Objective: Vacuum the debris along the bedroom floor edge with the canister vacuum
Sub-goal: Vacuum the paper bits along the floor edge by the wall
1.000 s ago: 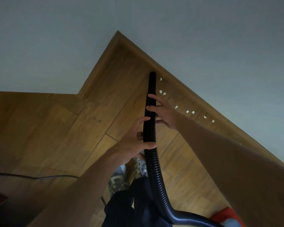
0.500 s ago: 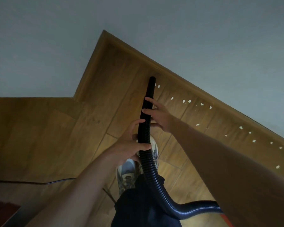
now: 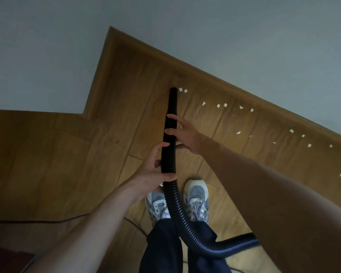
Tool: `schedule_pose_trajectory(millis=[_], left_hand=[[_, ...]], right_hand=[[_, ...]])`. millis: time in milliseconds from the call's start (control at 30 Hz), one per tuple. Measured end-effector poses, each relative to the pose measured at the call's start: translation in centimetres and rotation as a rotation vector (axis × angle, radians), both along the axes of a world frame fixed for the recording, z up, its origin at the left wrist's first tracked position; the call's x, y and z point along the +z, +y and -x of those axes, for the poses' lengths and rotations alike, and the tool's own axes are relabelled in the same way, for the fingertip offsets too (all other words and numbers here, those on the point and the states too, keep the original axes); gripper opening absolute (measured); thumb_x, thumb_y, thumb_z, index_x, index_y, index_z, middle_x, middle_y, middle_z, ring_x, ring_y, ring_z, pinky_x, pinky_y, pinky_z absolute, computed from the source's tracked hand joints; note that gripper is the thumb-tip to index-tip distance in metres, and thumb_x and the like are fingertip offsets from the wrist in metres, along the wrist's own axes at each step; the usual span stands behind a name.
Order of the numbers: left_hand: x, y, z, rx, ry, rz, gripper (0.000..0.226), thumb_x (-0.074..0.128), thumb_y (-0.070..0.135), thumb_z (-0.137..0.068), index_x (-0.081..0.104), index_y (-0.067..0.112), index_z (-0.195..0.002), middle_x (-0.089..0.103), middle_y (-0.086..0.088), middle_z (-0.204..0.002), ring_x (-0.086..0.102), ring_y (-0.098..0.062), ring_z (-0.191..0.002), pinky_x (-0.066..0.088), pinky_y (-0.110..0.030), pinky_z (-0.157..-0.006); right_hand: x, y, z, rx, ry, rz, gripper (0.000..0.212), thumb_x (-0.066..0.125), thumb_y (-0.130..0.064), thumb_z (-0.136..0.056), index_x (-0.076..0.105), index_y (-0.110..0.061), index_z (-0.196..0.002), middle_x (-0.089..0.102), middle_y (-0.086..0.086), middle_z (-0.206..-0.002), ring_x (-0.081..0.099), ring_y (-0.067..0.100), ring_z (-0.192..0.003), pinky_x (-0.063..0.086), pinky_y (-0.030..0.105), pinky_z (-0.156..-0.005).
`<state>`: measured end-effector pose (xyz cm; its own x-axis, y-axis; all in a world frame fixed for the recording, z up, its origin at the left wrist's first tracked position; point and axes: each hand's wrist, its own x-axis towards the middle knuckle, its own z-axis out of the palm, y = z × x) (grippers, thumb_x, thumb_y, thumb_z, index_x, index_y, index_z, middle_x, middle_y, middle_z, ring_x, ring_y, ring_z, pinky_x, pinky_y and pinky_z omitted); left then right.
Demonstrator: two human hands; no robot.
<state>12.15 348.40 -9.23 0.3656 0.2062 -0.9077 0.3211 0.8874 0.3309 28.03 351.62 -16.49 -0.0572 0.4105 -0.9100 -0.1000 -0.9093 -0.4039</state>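
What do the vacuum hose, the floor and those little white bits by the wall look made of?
Vacuum hose: black ribbed plastic, faint sheen on the corrugations.
Floor: wood or wood-look laminate planks, with grain and seams, low sheen.
White bits: probably torn paper, flat and ragged-edged; too small to be sure.

My hose (image 3: 173,205) slips behind my right forearm (image 3: 274,203), so I cannot see its far end. Most fingers of my left hand (image 3: 152,172) hide behind it. The scraps (image 3: 225,105) run off the right edge, too small to identify. A dark red shape (image 3: 6,259) is cropped at the bottom-left corner.
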Motion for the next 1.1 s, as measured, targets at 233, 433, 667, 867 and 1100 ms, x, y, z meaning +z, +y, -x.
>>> schedule_pose_trajectory(millis=[233, 433, 667, 867, 1100], left_hand=[[-0.5, -0.1, -0.7, -0.050, -0.002, -0.021, 0.082, 0.072, -0.009, -0.081, 0.044, 0.053, -0.126, 0.057, -0.008, -0.120, 0.064, -0.027, -0.104, 0.060, -0.038, -0.063], [-0.6, -0.3, -1.3, -0.099, 0.008, -0.034, 0.083, 0.072, -0.009, -0.081, 0.044, 0.054, -0.126, 0.058, -0.006, -0.119, 0.065, -0.026, -0.102, 0.062, -0.043, -0.068], [-0.6, -1.8, -2.4, -0.164, -0.009, -0.004, 0.085, 0.072, -0.011, -0.079, 0.044, 0.055, -0.125, 0.058, -0.011, -0.120, 0.067, -0.031, -0.099, 0.060, -0.040, -0.063], [-0.6, -3.4, -4.6, -0.233, -0.026, -0.010, 0.086, 0.073, -0.010, -0.079, 0.044, 0.057, -0.124, 0.056, -0.012, -0.121, 0.069, -0.032, -0.095, 0.061, -0.045, -0.064], [-0.9, -5.0, -6.3, -0.294, -0.031, -0.032, 0.087, 0.074, -0.009, -0.078, 0.044, 0.059, -0.123, 0.056, -0.010, -0.122, 0.066, -0.032, -0.100, 0.060, -0.053, -0.073]], right_hand=[[-0.1, -0.7, -0.9, -0.069, -0.014, 0.003, 0.057, 0.063, -0.012, -0.093, 0.046, -0.039, -0.140, 0.062, -0.006, -0.111, 0.067, 0.014, -0.087, 0.056, 0.024, -0.059], [-0.1, -1.4, -1.4, -0.116, -0.020, 0.004, 0.057, 0.063, -0.012, -0.094, 0.046, -0.040, -0.140, 0.061, -0.003, -0.119, 0.066, 0.015, -0.091, 0.055, 0.024, -0.062], [0.0, -4.3, -2.9, -0.175, -0.007, 0.029, 0.059, 0.064, -0.013, -0.093, 0.045, -0.042, -0.141, 0.058, -0.002, -0.123, 0.065, 0.017, -0.098, 0.058, 0.027, -0.065], [0.2, -6.8, -5.4, -0.229, -0.004, 0.036, 0.059, 0.063, -0.012, -0.094, 0.043, -0.040, -0.142, 0.060, 0.002, -0.120, 0.066, 0.017, -0.096, 0.059, 0.029, -0.067], [-0.2, -9.1, -7.7, -0.253, 0.030, 0.031, 0.061, 0.067, -0.009, -0.092, 0.045, -0.040, -0.140, 0.060, 0.005, -0.125, 0.068, 0.021, -0.099, 0.060, 0.030, -0.065]])
